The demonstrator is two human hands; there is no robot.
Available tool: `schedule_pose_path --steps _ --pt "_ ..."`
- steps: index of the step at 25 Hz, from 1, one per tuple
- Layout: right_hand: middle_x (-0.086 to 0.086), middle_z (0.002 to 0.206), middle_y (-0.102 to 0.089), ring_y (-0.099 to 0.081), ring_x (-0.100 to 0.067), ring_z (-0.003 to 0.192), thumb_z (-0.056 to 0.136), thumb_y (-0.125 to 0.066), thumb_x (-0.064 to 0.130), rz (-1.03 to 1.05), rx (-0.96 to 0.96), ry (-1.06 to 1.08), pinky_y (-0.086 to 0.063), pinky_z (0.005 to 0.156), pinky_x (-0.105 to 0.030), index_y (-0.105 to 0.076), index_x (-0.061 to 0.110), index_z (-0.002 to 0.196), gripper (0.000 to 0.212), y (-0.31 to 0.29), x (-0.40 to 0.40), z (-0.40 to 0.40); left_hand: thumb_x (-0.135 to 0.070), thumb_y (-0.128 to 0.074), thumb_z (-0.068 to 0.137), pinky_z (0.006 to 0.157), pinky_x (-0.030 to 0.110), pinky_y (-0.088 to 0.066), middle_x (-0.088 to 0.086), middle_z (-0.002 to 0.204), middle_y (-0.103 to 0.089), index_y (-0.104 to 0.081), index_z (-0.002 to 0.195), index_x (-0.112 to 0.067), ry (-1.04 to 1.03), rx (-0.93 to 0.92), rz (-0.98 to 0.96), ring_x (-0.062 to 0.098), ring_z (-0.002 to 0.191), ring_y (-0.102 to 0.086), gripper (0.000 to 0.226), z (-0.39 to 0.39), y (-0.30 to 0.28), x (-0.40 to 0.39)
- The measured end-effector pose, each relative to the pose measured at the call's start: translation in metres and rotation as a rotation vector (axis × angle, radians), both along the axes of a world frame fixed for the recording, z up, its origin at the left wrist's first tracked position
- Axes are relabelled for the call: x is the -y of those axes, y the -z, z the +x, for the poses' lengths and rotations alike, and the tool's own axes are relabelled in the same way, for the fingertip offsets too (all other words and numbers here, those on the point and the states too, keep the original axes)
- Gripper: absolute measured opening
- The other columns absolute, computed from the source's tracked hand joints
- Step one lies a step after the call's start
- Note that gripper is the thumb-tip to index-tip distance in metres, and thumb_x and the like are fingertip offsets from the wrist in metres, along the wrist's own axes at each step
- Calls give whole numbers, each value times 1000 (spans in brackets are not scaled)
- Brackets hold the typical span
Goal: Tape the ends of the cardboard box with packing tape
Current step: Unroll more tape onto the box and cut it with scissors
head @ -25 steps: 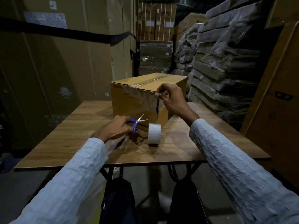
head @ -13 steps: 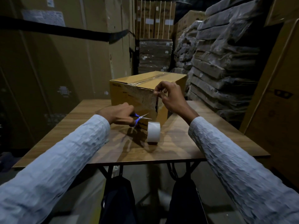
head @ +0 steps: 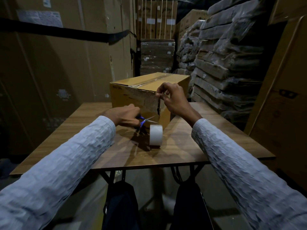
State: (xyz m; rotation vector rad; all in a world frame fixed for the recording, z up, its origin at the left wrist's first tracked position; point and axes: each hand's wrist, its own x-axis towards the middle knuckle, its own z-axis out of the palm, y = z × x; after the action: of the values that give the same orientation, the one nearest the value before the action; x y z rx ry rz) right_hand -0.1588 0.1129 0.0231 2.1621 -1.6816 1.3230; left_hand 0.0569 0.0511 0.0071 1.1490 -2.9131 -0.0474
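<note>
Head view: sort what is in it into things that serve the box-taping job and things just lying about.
For the job:
- cardboard box
- tape roll, standing on edge
- tape strip on the box end, pinched by the right hand
- blue-handled scissors held by the left hand
- wooden table

Lying about:
- wrapped stacks
- large cartons

Scissors (head: 146, 121) handles hidden inside left fist, box print (head: 118, 87) too small (unreadable)

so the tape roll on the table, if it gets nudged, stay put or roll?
The tape roll stands on its edge on the wooden table, so a nudge would probably set it rolling. Side-on it may tip flat. It looks light, likely easily displaced.
</note>
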Motion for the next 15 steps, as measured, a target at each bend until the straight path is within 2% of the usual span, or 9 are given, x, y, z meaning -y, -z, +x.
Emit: schedule_pose_path --steps 8,11,15 --pt "5 100 -63 -47 -12 97 97 -65 20 -2 -5 12 -37 71 -23 -67 21 99 3 2 1 1 -39 -57 97 77 27 -47 10 112 -51 -55 119 -9 22 -29 -27 26 94 -56 38 -1 1 -2" --pt "8 98 -62 -48 -12 96 97 -65 18 -13 -8 6 -36 71 -25 -66 23 97 5 4 1 0 -40 -57 97 82 33 -49 10 112 -52 -55 115 -11 20 -24 -50 25 93 -55 35 0 3 -4" --pt "8 98 -62 -48 -13 98 97 -65 18 -9 -1 2 -37 72 -26 -65 23 98 6 5 1 -1 -40 -54 98 72 28 -42 8 107 -51 -55 108 -13 21 -9 -74 19 84 -50 29 -1 4 -4"
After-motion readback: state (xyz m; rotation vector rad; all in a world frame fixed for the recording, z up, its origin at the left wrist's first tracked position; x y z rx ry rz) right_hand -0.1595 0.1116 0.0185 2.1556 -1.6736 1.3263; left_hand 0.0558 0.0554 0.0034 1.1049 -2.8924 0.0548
